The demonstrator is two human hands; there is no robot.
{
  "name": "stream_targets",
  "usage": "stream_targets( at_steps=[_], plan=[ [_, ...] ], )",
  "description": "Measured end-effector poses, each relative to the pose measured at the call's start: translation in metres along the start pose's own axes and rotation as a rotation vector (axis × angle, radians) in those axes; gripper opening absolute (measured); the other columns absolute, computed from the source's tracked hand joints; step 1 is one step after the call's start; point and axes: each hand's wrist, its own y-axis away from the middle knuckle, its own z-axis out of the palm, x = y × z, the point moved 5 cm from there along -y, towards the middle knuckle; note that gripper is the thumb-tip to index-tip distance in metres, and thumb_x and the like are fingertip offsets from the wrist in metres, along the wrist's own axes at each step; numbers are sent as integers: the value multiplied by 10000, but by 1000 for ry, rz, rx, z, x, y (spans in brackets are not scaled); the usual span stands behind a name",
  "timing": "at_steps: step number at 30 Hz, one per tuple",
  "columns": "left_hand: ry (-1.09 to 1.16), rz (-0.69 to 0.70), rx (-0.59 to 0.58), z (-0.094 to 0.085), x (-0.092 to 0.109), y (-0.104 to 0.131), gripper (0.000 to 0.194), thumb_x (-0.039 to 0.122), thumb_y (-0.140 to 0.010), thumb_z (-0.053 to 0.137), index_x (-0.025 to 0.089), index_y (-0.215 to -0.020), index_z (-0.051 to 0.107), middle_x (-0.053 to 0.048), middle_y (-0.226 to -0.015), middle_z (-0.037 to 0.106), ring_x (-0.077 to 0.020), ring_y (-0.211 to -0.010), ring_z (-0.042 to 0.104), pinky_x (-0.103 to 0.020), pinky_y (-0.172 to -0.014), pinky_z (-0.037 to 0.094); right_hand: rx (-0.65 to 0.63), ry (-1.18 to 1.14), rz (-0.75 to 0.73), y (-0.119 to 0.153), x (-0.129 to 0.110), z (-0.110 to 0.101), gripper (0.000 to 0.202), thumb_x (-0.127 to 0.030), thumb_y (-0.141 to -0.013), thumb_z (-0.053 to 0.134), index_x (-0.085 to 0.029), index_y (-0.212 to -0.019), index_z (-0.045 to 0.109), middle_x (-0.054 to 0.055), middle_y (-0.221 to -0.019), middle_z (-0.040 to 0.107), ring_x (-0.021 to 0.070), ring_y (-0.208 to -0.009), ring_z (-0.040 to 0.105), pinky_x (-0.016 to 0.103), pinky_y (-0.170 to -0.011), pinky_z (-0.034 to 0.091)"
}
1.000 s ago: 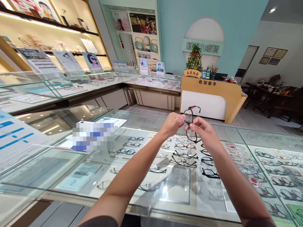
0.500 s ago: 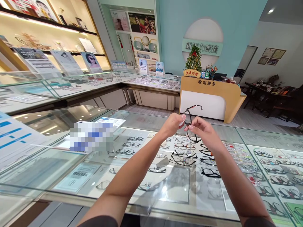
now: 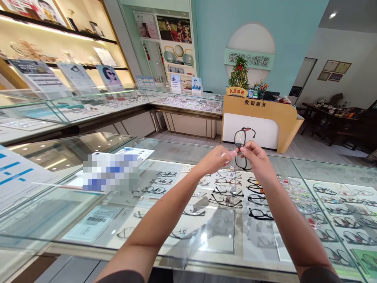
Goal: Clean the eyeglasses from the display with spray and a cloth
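A pair of black-rimmed eyeglasses point(image 3: 240, 138) is held up above the glass counter, turned so that one lens stands over the other. One temple with a reddish inner side reaches out to the right. My right hand point(image 3: 256, 155) pinches the frame near its middle. My left hand point(image 3: 218, 158) is closed, its thumb and fingertips meeting the frame near the bridge. A small white bit shows at its fingers; what it is I cannot make out. Part of the lower rim is hidden behind the right hand. Under the glass lie rows of eyeglasses point(image 3: 226, 191).
The glass counter point(image 3: 173, 149) spans the front. Papers and a partly blurred white stand point(image 3: 110, 171) rest on it at left. More display cases point(image 3: 188, 105) run along the back. A yellow-and-white cashier desk point(image 3: 250, 124) with a plant point(image 3: 239, 74) stands beyond my hands.
The eyeglasses have turned more upright, with the upper lens now free of fingers. My left hand has slid down from the upper rim towards the bridge. The view has shifted slightly.
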Motion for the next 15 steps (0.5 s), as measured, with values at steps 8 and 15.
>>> stream_targets(
  at_steps=[8,15],
  plan=[
    [-102,-36,-114,12,-7,2,679,753,-946,531,224,-556,362,35,-490,355,-105,-506,271,-303,-533,268,9,-34,30,1,1,2,481,-637,-762,899,-275,-776,583,1,-843,764,206,-889,646,375,-899,524],
    [-34,60,3,-21,-11,-7,733,834,-931,375,219,-543,467,-7,-491,453,-126,-508,400,-309,-582,378,68,-3,23,-3,3,-5,446,-595,-774,875,-278,-773,561,5,-817,761,209,-894,613,366,-896,466]
  ],
)
